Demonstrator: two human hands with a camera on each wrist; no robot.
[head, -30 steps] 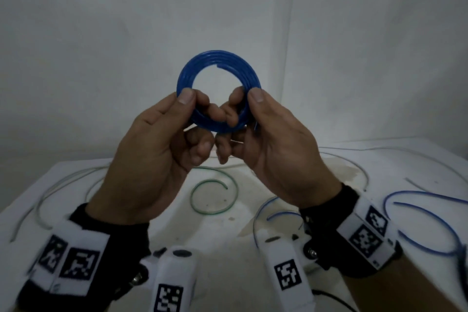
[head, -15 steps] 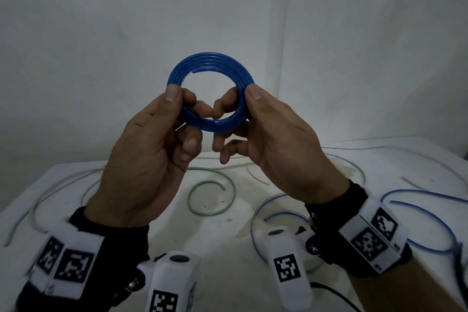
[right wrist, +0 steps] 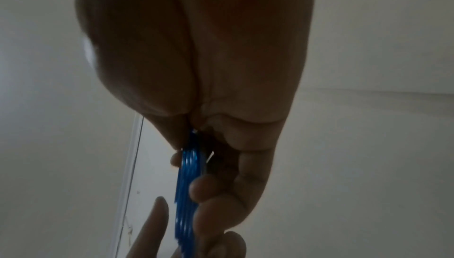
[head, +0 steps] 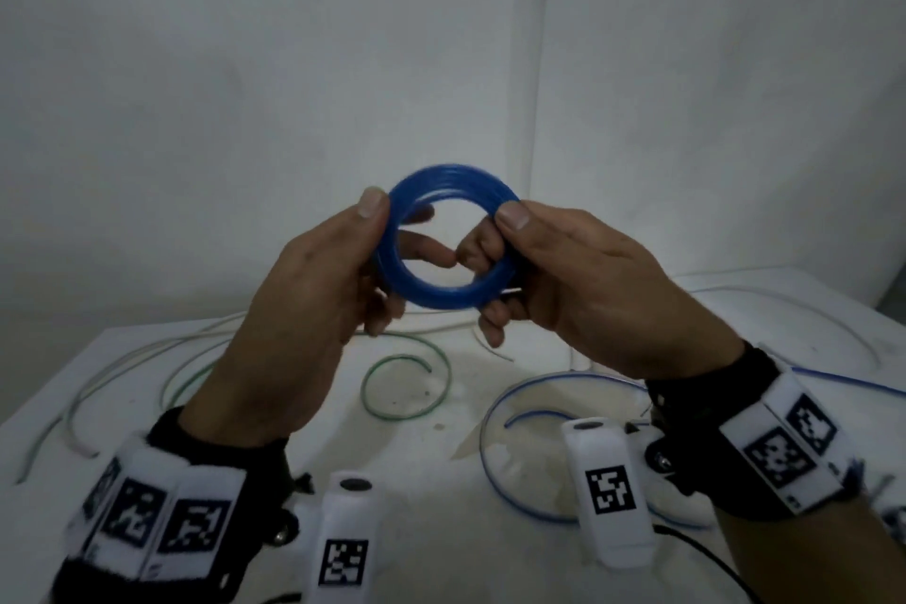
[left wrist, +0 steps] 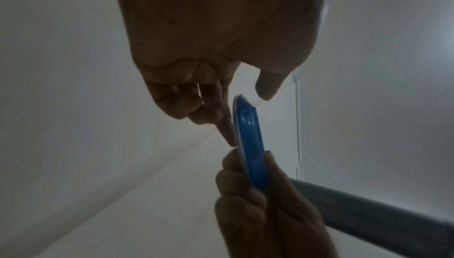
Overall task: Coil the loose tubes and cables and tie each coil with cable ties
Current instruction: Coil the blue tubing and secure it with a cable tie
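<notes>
A blue tube wound into a tight coil (head: 443, 298) is held upright in the air above the white table (head: 274, 417). My left hand (head: 380, 223) pinches its left side, thumb in front and fingers behind. My right hand (head: 497, 235) pinches its right side the same way. The left wrist view shows the coil (left wrist: 249, 132) edge-on, my left index finger (left wrist: 224, 124) lying along it and the right hand (left wrist: 258, 194) gripping it from below. In the right wrist view the coil (right wrist: 188, 180) sits between my right thumb and fingers (right wrist: 203, 186). A thin pale strip (head: 510, 292) shows by the right fingers.
Loose tubes lie on the table: a green loop (head: 443, 395) in the middle, a blue loop (head: 495, 481) under my right wrist, pale tubes at the left (head: 122, 365) and the right (head: 809, 314), another blue tube (head: 853, 382) at far right. White walls stand close behind.
My hands have slid apart from the coil's lower arc to its left and right sides. The coil now sits lower and further right in view.
</notes>
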